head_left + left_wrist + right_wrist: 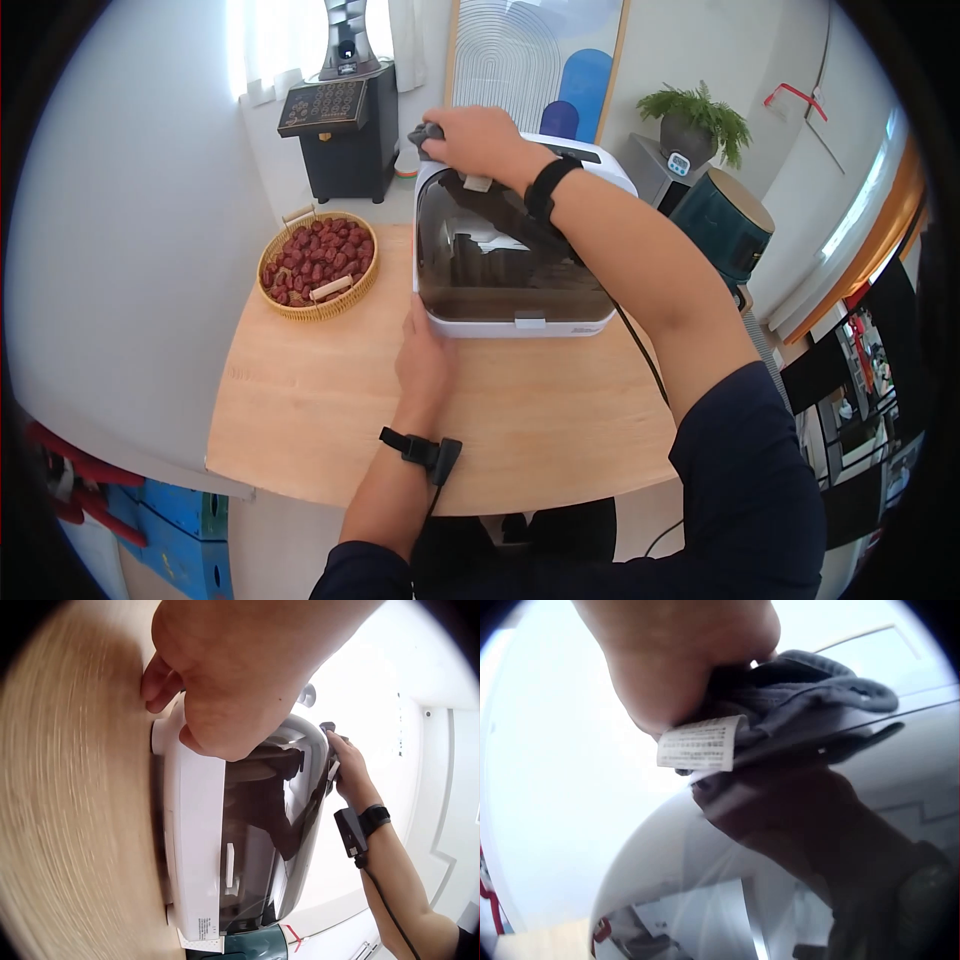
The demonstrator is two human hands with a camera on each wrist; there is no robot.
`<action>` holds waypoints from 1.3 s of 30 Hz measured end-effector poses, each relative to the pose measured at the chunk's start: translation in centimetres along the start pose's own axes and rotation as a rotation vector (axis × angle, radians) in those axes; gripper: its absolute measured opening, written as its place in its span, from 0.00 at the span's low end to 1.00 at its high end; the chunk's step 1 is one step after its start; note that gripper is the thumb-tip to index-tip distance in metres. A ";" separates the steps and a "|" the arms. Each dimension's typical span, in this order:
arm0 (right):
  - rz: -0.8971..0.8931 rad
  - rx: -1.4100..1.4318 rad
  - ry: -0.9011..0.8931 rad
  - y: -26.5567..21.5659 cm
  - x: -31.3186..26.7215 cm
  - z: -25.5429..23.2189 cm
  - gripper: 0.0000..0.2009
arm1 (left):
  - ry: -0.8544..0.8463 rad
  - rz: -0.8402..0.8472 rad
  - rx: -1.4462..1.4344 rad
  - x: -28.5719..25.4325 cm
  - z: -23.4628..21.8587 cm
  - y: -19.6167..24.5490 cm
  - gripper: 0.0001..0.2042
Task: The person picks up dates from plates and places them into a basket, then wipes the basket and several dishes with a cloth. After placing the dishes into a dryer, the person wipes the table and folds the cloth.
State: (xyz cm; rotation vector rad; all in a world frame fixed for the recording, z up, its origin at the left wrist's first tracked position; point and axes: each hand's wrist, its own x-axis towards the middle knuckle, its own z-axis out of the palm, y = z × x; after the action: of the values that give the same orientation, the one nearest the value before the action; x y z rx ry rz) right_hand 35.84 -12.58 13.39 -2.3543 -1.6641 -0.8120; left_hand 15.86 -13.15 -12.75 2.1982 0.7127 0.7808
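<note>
A white countertop appliance (470, 328) with a smoked see-through lid (500, 270) stands on the wooden table. My right hand (480, 145) grips a crumpled grey cloth (424, 138) at the appliance's top back left corner. From that cloth (802, 697) a white printed label (699, 744) hangs out, close over the glossy lid. My left hand (424, 355) rests against the left side of the appliance near its front corner. In the left wrist view, the left fingers (159, 684) reach down along that side near the tabletop, partly hidden behind the hand.
A wicker basket (318, 312) of red dates sits on the table's left. Behind it stands a black box-shaped unit (345, 150). A dark green appliance (722, 225) and a potted fern (690, 125) are at the right. A black cable (645, 350) runs beside the right arm.
</note>
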 end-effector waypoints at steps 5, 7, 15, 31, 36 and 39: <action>0.164 0.201 -0.027 5.5 4.1 1.8 0.22 | 0.024 0.044 0.022 0.1 0.3 -0.5 0.39; 0.188 0.190 -0.092 9.9 6.2 3.0 0.23 | -0.005 -0.004 0.035 0.1 0.4 -0.6 0.39; 0.436 0.257 -0.222 25.2 -2.7 2.6 0.23 | 0.001 -0.027 0.052 0.1 0.4 0.2 0.38; 1.006 1.080 0.832 14.1 -29.9 7.2 0.23 | 0.053 0.044 0.091 -0.2 0.8 0.1 0.40; 0.960 0.964 0.784 5.7 -35.4 7.8 0.23 | 0.045 0.042 0.099 0.3 1.1 -0.7 0.41; 1.066 1.015 0.843 3.7 -36.5 10.0 0.21 | 0.034 0.027 0.110 0.2 1.1 -0.5 0.41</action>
State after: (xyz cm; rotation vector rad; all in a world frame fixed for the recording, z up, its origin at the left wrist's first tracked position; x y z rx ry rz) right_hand 33.85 -40.05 -12.78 -1.4205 -0.2000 -0.4127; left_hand 16.63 -13.14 -13.69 2.3024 0.7608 0.8121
